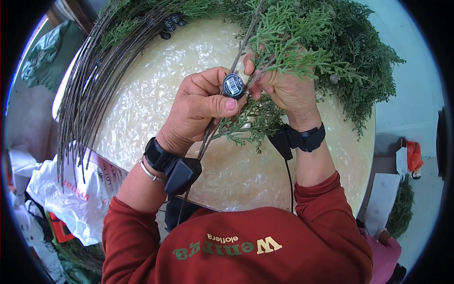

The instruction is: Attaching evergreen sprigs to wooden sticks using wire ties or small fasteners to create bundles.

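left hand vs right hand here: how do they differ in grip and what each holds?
The left hand pinches a small black round spool between thumb and fingers; the right hand clutches green conifer sprigs against a thin stem. The left hand is fully exposed, while foliage partly covers the right hand. Both wear black wrist straps and red sleeves.

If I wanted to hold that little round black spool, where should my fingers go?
Grip the small round black spool by its curved rim, pinching from opposite sides, probably coming from the left as the left hand does. Its flat face points up at the camera, so the rim is exposed there, while the right hand and green cedar sprigs crowd its right.
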### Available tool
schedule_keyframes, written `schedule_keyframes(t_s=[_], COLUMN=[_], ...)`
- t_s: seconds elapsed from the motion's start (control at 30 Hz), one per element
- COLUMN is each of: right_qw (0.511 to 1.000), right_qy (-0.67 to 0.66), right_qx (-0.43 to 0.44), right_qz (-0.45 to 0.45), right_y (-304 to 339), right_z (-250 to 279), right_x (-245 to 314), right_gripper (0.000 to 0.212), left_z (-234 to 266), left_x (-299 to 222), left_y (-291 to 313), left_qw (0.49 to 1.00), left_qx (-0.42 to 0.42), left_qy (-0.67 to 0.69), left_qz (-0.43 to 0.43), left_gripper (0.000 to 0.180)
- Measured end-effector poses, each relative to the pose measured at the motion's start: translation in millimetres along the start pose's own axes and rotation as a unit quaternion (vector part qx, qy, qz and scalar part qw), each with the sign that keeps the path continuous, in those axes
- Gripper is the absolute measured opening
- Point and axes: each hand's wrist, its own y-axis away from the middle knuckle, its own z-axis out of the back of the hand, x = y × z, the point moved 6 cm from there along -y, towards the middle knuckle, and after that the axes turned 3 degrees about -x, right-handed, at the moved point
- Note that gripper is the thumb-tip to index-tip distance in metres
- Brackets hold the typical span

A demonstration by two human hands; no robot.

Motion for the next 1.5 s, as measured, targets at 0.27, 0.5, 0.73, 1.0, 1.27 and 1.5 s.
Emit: schedule_keyframes(t_s=[0.27,0.5,0.73,1.0,1.27,1.5], right_qw=[0.994,0.996,0.994,0.996,0.995,0.975], right_qy=[-0.111,-0.073,-0.088,-0.031,0.071,0.213], right_qx=[-0.008,-0.042,-0.049,-0.033,-0.031,-0.023], right_qz=[0.019,0.029,0.044,0.074,0.070,0.051], right_y=[-3,-4,-2,-3,-1,0], right_z=[-7,-8,-8,-8,-5,-4], right_x=[1,0,1,2,8,7], right_gripper=[0.032,0.027,0.027,0.030,0.022,0.005], left_z=[3,2,1,3,4,4], left_x=[-2,-5,-5,-4,-3,0], left_y=[0,-1,-1,0,0,0], left_qw=[0.999,0.995,0.994,0.994,0.999,1.000], left_qx=[-0.028,-0.084,-0.097,-0.093,-0.021,-0.020], left_qy=[-0.025,-0.055,-0.037,-0.052,-0.017,0.002], left_qz=[-0.007,-0.024,-0.035,-0.018,-0.021,-0.022], left_gripper=[0.027,0.035,0.035,0.034,0.023,0.022])
